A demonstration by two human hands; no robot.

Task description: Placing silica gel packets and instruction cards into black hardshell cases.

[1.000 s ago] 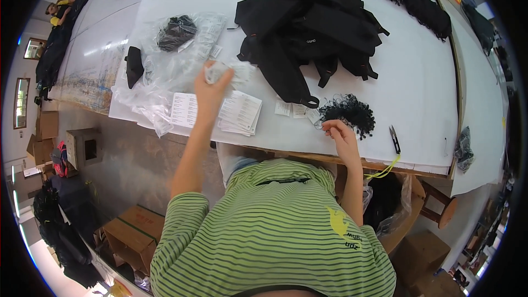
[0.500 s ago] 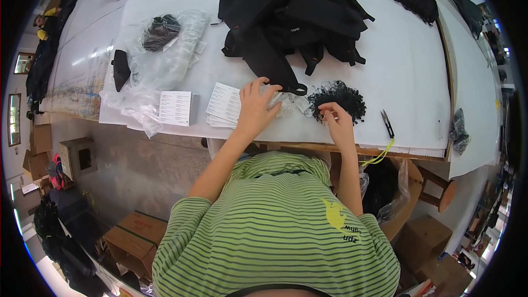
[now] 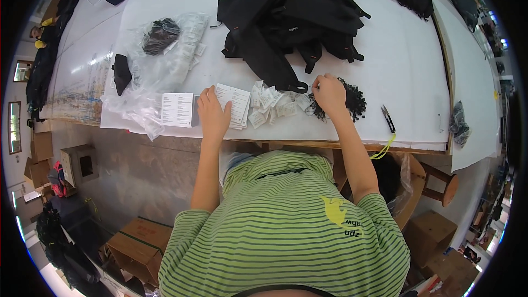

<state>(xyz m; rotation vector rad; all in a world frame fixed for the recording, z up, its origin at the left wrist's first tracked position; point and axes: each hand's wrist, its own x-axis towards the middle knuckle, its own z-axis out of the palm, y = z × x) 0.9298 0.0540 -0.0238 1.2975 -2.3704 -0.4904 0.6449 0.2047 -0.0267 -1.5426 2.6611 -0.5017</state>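
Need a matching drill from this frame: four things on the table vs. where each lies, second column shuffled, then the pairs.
Things:
1. stack of white cards
2. snips
3. black garment pile
4. pile of small black pieces

Places:
A. at the right hand
B. under the left hand
C. far side of the table, past both hands
D. near the table edge, right of both hands

Pairs: 1-B, 2-D, 3-C, 4-A

white table (image 3: 418, 71), black garments (image 3: 291, 16), paper tags (image 3: 269, 102)
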